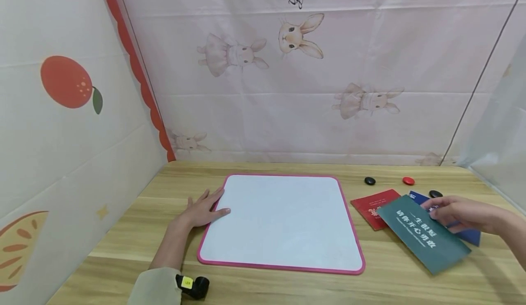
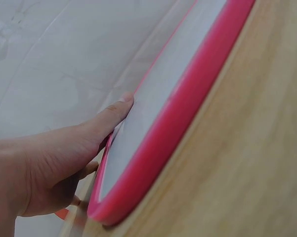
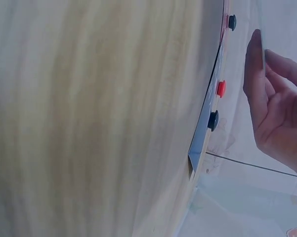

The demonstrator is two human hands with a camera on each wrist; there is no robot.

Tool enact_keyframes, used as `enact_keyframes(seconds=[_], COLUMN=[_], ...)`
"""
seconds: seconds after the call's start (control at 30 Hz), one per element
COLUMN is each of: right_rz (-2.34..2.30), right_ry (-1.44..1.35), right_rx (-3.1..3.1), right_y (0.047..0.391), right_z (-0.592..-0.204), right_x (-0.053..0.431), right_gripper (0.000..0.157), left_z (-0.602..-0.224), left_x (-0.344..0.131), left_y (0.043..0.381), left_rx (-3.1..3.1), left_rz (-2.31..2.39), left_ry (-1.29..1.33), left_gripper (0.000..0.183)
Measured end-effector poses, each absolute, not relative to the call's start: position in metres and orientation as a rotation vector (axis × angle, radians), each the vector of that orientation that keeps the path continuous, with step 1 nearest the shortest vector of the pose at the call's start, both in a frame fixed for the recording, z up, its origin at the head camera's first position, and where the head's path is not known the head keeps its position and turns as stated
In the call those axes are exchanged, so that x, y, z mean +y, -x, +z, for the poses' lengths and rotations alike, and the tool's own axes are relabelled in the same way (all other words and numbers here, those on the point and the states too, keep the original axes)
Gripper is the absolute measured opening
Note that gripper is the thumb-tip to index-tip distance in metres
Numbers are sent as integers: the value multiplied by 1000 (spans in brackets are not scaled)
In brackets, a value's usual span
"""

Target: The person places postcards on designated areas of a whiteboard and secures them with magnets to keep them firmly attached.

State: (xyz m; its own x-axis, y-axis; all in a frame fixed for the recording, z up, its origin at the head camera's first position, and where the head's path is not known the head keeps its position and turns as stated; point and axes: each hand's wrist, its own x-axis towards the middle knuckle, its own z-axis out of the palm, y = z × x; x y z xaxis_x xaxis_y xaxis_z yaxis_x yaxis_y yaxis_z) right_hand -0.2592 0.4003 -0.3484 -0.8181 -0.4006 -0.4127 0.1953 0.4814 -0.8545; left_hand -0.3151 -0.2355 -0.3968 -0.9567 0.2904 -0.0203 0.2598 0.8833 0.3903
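A whiteboard [image 1: 283,223] with a pink rim lies flat on the wooden table. My left hand [image 1: 202,211] rests on its left edge, fingers spread and thumb over the white surface; the left wrist view shows this thumb [image 2: 116,111] against the board. On the right, my right hand [image 1: 470,213] pinches a dark green card [image 1: 415,236] printed with white Chinese characters, between thumb and fingers. The card is tilted above a red card [image 1: 367,207] and a blue card [image 1: 470,237], partly hiding both. In the right wrist view the green card appears only as a thin edge.
Behind the cards sit a black round magnet [image 1: 370,181], a red one [image 1: 408,181] and another black one [image 1: 435,194]. Printed sheets with rabbits [image 1: 296,35] and fruit [image 1: 67,82] stand as walls at the back and left. A black wrist device [image 1: 195,286] sits by the left sleeve.
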Motion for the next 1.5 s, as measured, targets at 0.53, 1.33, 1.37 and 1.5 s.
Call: enact_keyframes(seconds=[0.53,1.33,1.37,1.5], right_rz=[-1448,-1518,-1519,-1527], right_ry=[102,120,129,154], right_rx=[2144,2102,2098,2087], right_y=[264,269,270,271], right_z=[-348,-346,-345,-345], right_x=[389,355,354,350], right_gripper=[36,39,37,31], left_z=[-395,-394,-395,-395], left_x=[-235,-235,-235,-235], left_y=[316,316,316,315], left_rx=[2972,2971,2968,2965], left_rz=[603,569,569,559], left_ry=[-415,-431,-430,-431], left_gripper=[83,80,80,79])
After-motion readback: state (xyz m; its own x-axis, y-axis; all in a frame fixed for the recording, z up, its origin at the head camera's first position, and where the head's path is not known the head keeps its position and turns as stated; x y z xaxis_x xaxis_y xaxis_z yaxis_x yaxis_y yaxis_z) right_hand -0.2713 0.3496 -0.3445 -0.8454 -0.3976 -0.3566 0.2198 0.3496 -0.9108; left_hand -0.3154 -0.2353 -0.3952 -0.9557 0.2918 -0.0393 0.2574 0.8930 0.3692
